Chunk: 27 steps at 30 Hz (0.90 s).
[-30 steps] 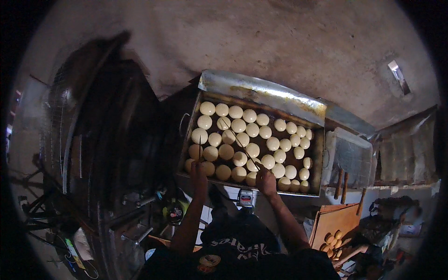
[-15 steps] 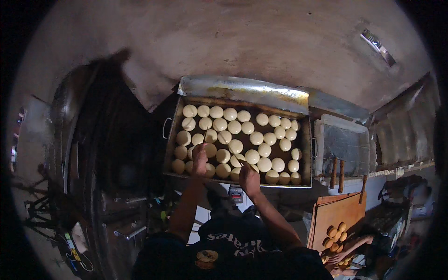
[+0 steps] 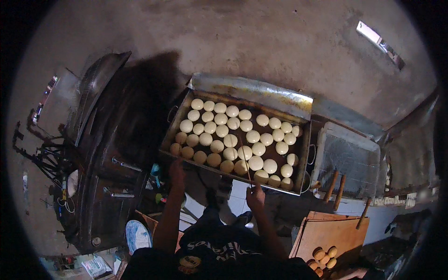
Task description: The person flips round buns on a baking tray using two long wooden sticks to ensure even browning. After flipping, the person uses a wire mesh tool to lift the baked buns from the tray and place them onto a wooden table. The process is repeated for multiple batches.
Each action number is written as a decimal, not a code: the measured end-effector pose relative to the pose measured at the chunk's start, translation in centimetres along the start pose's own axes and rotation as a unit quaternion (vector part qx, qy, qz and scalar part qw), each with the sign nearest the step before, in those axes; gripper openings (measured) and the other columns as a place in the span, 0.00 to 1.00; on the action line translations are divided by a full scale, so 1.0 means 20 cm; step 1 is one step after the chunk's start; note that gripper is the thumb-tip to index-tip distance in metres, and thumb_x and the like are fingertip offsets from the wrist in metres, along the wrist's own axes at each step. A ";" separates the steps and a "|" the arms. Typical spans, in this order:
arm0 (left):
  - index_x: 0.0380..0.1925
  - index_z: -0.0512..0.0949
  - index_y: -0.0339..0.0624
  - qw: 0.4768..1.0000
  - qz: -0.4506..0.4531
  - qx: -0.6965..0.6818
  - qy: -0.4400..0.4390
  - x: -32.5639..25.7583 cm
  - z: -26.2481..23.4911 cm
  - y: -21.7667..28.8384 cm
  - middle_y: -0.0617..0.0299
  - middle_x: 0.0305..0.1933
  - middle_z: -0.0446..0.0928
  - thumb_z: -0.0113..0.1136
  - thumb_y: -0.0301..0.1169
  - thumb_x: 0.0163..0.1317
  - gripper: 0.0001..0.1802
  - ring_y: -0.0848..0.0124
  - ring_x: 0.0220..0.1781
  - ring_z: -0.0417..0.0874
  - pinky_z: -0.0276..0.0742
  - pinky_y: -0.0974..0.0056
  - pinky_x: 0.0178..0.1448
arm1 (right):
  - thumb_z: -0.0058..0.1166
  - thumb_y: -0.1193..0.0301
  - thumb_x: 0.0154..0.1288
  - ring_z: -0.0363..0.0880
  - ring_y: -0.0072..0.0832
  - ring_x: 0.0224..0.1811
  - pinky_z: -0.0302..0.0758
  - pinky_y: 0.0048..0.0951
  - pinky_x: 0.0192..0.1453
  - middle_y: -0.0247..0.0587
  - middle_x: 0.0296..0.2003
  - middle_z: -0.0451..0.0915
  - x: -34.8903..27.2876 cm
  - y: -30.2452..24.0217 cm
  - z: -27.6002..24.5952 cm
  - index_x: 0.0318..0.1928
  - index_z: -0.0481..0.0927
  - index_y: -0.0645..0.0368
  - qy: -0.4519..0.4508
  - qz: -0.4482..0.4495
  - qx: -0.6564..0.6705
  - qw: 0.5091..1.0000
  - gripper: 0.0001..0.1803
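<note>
A wide rectangular metal pan (image 3: 298, 179) with side handles holds many pale round dough balls (image 3: 252, 136) in dark liquid. My right hand (image 3: 255, 197) is just outside the pan's near rim, closed on a thin stick (image 3: 245, 161) that reaches in among the balls. At the pan's near left corner is my left hand (image 3: 176, 171), in shadow. Its fingers look closed round another thin stick, which barely shows against the shaded balls there.
A wire-mesh tray (image 3: 350, 154) stands right of the pan, with wooden handles (image 3: 339, 191) before it. Browned round balls (image 3: 325, 255) lie on an orange board (image 3: 326, 231) at lower right, near another person's arm (image 3: 353, 274). Dark cabinets (image 3: 116, 154) stand at left.
My left hand has moved from over the balls to the pan's near left corner. My right hand has drawn back past the near rim. The whole view has turned somewhat.
</note>
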State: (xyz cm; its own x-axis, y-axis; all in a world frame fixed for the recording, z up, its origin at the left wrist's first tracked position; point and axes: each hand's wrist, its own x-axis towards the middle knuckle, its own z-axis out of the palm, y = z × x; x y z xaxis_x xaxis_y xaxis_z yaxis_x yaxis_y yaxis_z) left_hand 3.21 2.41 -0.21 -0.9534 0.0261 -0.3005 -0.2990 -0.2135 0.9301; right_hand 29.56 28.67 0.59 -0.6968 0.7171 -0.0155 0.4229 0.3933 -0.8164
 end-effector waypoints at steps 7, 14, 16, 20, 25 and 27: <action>0.46 0.76 0.37 0.807 0.300 0.508 0.021 -0.33 -0.33 -0.16 0.49 0.39 0.76 0.48 0.38 0.76 0.15 0.51 0.43 0.78 0.74 0.53 0.51 | 0.50 0.65 0.75 0.83 0.51 0.34 0.74 0.52 0.37 0.48 0.33 0.85 -0.33 0.42 -0.01 0.46 0.81 0.47 0.086 0.011 -0.071 0.994 0.07; 0.47 0.75 0.34 0.921 0.167 0.350 -0.025 -0.40 -0.12 -0.35 0.45 0.41 0.78 0.47 0.38 0.77 0.16 0.46 0.46 0.79 0.74 0.51 0.53 | 0.49 0.64 0.75 0.84 0.55 0.35 0.77 0.56 0.40 0.53 0.31 0.85 -0.39 0.44 -0.04 0.43 0.82 0.51 0.015 0.099 -0.107 0.989 0.10; 0.49 0.75 0.34 0.926 0.132 0.351 -0.044 -0.36 -0.08 -0.36 0.44 0.43 0.79 0.47 0.39 0.77 0.18 0.47 0.47 0.80 0.74 0.50 0.54 | 0.49 0.65 0.75 0.85 0.54 0.36 0.79 0.50 0.40 0.55 0.32 0.85 -0.38 0.46 -0.02 0.44 0.83 0.54 0.010 0.083 -0.076 0.994 0.10; 0.50 0.75 0.35 0.897 0.116 0.423 -0.055 -0.33 0.01 -0.41 0.42 0.44 0.79 0.45 0.42 0.78 0.20 0.47 0.49 0.81 0.74 0.50 0.56 | 0.49 0.64 0.77 0.86 0.42 0.35 0.77 0.37 0.38 0.51 0.32 0.86 -0.31 0.12 -0.11 0.49 0.82 0.58 -0.120 0.095 0.079 0.985 0.13; 0.53 0.74 0.34 0.883 0.068 0.407 -0.222 -0.47 0.29 -0.36 0.41 0.52 0.76 0.51 0.44 0.75 0.22 0.46 0.54 0.79 0.74 0.48 0.57 | 0.48 0.69 0.79 0.61 0.13 0.25 0.61 0.21 0.29 0.21 0.24 0.67 -0.30 0.04 0.05 0.52 0.80 0.58 -0.228 0.085 0.285 0.927 0.10; 0.54 0.74 0.34 0.839 0.204 0.418 -0.282 -0.48 0.25 -0.43 0.41 0.55 0.75 0.51 0.44 0.76 0.22 0.45 0.56 0.78 0.75 0.49 0.58 | 0.48 0.68 0.79 0.62 0.13 0.26 0.62 0.21 0.30 0.21 0.24 0.67 -0.29 -0.05 0.12 0.51 0.79 0.57 -0.247 0.051 0.315 0.915 0.10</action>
State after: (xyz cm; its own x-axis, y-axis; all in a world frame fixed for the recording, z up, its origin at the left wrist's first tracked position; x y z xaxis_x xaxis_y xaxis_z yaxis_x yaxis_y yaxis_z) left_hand 14.63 8.85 -4.24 -0.7805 0.6251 0.0070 0.3573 0.4369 0.8255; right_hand 31.74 22.69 0.15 -0.9150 0.3234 -0.2413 0.1898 -0.1828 -0.9646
